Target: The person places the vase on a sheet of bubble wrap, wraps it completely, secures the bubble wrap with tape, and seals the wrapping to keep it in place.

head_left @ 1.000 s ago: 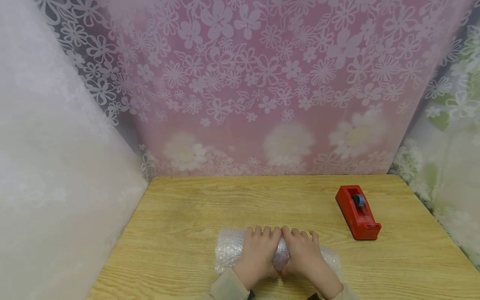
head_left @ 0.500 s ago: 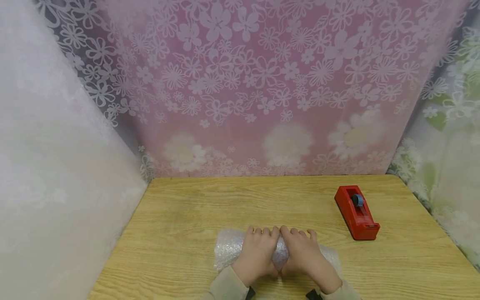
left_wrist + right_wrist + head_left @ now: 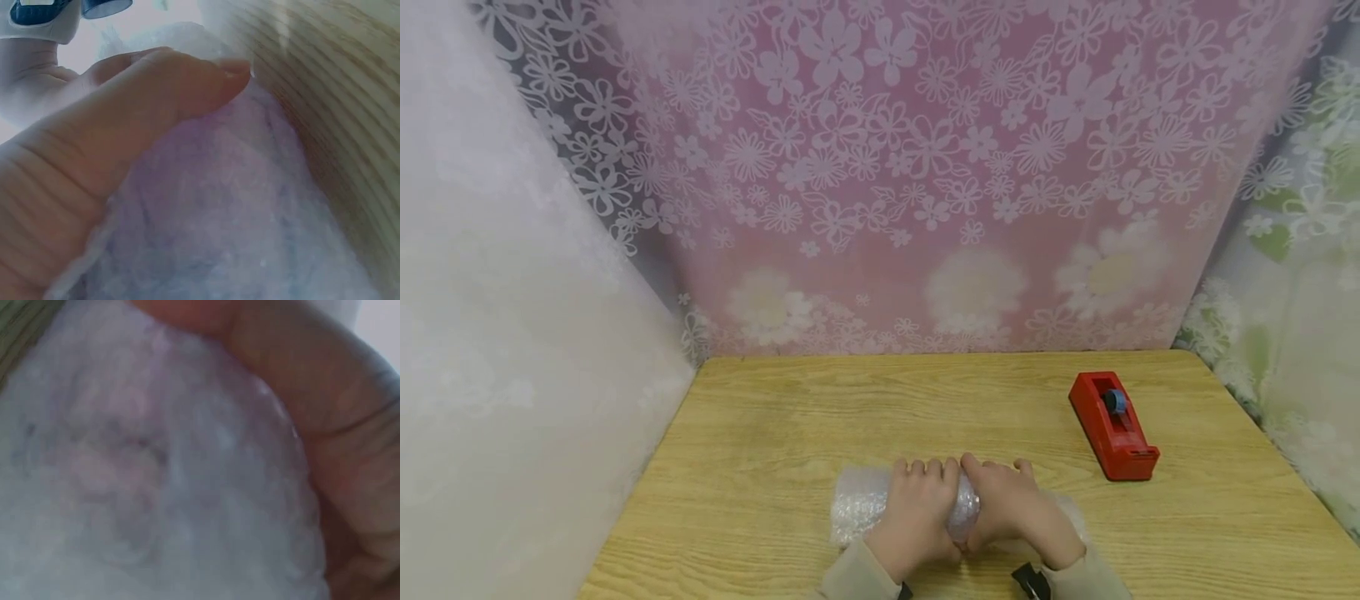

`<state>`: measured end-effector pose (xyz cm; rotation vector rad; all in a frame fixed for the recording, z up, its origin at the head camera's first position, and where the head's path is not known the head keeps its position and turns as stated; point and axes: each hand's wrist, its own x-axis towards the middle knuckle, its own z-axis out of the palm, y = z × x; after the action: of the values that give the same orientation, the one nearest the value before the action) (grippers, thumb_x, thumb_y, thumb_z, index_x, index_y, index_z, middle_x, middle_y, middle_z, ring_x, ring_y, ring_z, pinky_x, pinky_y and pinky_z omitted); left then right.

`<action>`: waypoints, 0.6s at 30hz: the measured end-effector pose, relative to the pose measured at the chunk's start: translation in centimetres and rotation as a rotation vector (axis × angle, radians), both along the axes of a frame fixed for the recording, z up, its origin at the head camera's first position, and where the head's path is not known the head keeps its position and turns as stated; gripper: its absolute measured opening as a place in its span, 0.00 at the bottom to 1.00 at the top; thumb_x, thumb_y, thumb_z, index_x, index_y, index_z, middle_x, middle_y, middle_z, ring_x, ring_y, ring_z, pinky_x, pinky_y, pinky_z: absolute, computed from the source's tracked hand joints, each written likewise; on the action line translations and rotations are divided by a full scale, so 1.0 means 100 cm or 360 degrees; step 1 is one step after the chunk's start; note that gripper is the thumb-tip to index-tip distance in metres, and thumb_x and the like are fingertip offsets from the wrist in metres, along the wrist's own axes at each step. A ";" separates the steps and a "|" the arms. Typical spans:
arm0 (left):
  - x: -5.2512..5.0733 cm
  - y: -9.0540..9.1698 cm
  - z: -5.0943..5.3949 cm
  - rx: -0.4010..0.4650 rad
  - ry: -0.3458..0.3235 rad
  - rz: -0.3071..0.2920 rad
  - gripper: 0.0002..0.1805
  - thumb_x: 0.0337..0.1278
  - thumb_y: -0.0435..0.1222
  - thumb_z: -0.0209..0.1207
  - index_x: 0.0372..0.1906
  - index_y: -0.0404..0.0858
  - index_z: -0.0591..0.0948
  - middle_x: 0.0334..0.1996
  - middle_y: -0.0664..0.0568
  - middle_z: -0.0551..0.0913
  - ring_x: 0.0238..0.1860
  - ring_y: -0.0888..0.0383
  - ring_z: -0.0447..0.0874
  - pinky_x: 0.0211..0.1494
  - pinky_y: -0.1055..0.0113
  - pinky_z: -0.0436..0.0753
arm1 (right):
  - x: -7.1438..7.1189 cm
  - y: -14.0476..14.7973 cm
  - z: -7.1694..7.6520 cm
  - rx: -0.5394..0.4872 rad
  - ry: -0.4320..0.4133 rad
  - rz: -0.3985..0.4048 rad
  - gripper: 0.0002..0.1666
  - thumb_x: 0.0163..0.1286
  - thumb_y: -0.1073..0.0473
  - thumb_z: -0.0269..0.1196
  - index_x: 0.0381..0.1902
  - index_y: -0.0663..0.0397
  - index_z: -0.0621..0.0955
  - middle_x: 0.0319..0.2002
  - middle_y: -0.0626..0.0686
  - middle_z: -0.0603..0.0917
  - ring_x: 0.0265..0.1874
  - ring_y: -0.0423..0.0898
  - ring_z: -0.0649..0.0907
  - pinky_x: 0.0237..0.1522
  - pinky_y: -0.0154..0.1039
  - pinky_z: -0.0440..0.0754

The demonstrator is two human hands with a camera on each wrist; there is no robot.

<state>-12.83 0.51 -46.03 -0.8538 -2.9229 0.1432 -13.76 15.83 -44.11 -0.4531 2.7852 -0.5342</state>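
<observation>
A roll of clear bubble wrap (image 3: 856,504), with a faint purple tint showing through its middle, lies across the near part of the wooden table. My left hand (image 3: 919,515) grips it from above, fingers over the far side. Close beside it, my right hand (image 3: 1013,510) holds the right part, its fingers curled over the wrap. In the left wrist view the thumb (image 3: 150,94) presses on the purplish wrap (image 3: 219,200). The right wrist view has the wrap (image 3: 156,481) filling most of the frame, blurred, with the thumb along its edge. What is inside cannot be made out.
A red tape dispenser (image 3: 1112,427) with a small blue roll stands at the right of the wooden table (image 3: 790,408). Behind the table hangs a pink flowered curtain (image 3: 865,167). Pale cloth drapes the left and right sides.
My right hand has tilted on the roll, and the wrap's right end has flattened or folded under it. The left hand keeps its grip, almost still.
</observation>
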 end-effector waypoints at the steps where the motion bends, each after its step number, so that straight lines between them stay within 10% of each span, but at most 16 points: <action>1: 0.000 0.001 -0.001 0.0004 0.0001 0.0002 0.58 0.11 0.71 0.75 0.57 0.44 0.72 0.42 0.54 0.82 0.40 0.55 0.81 0.46 0.57 0.75 | 0.000 0.001 0.000 -0.0003 -0.0015 0.0003 0.49 0.21 0.49 0.85 0.47 0.48 0.74 0.38 0.48 0.82 0.42 0.52 0.81 0.56 0.75 0.57; 11: -0.003 0.003 0.000 -0.0015 -0.0015 -0.0013 0.56 0.09 0.71 0.76 0.56 0.48 0.74 0.40 0.54 0.82 0.38 0.56 0.81 0.44 0.58 0.75 | 0.006 0.001 -0.001 0.0038 0.0068 -0.0076 0.53 0.19 0.46 0.83 0.50 0.51 0.76 0.41 0.51 0.82 0.44 0.54 0.81 0.56 0.74 0.59; 18: -0.008 0.002 -0.002 0.0008 -0.0070 0.0004 0.55 0.07 0.70 0.76 0.55 0.50 0.75 0.39 0.55 0.82 0.37 0.56 0.81 0.42 0.59 0.75 | 0.017 -0.002 -0.012 0.0180 0.0380 -0.0098 0.56 0.21 0.40 0.83 0.53 0.51 0.76 0.46 0.56 0.82 0.46 0.61 0.80 0.55 0.72 0.63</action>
<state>-13.59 0.70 -46.24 -0.8633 -2.9641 0.1184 -12.02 15.58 -45.28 -0.4329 3.0467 -0.3531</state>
